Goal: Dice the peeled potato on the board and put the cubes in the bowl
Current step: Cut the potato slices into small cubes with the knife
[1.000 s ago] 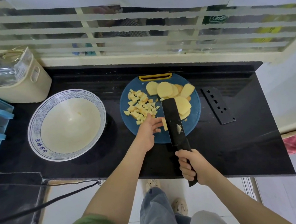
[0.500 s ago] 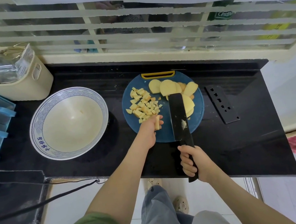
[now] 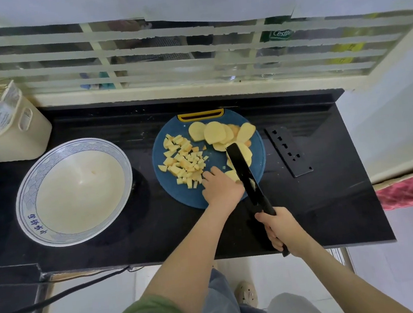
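A black counter is running beneath a barred window. On its left part a wide white bowl with a blue patterned rim is standing, well apart from the potato. A cream basket is sitting behind the bowl at the far left.

A round blue cutting board is lying at the middle of the counter, just right of the bowl. A flat black plate with holes is lying on the counter right of the board.

The right hand is wrapping its fingers around the handle of a black knife, with the blade reaching over the right half of the board. The left hand is resting on the near part of the board, just left of the blade and touching a potato piece. I cannot tell whether its fingers are curling around that piece.

Round potato slices are overlapping along the far and right side of the board, some under the blade tip. A heap of potato cubes is lying on the left half of the board, beside the left hand.
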